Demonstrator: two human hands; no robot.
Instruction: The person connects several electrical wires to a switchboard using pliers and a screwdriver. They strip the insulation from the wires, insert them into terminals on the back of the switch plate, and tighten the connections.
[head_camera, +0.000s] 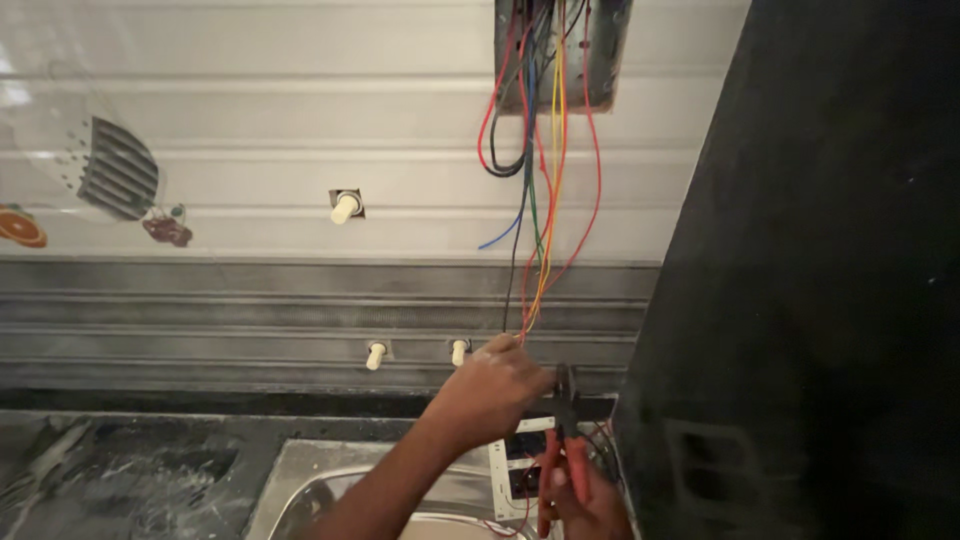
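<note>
At the bottom edge of the frame, a person's right hand (588, 500) closes around the red handles of a pair of pliers (562, 440), whose dark head points upward just beside the left hand (500, 385). The left hand, reaching in from the lower left on a bare forearm, pinches a bundle of coloured wires (540, 200) at its lower end; the fingers are curled tight around the strands, which rise straight up from the grip. The pliers' head stands just right of that pinch, near the wire ends, though whether it bites on a strand cannot be told.

Beneath both hands lies a white switch plate (520, 455) with dark openings, resting at the corner of a steel sink (300, 480). Thin red leads trail around the plate. To the left of the sink runs a dark, paint-flecked stone counter (120, 465).

Behind the hands, two cream pipe stubs (376, 354) poke from a grey tiled band of wall, one just left of the left hand's knuckles. Higher up, a third stub (345, 208) sits in the white tiles (250, 120), which carry a fruit and utensil decal at far left.

Farthest away, at the top, the red, yellow, blue, green and black wires emerge from an open wall box (600, 50). A large black panel (800, 270) fills the right side.
</note>
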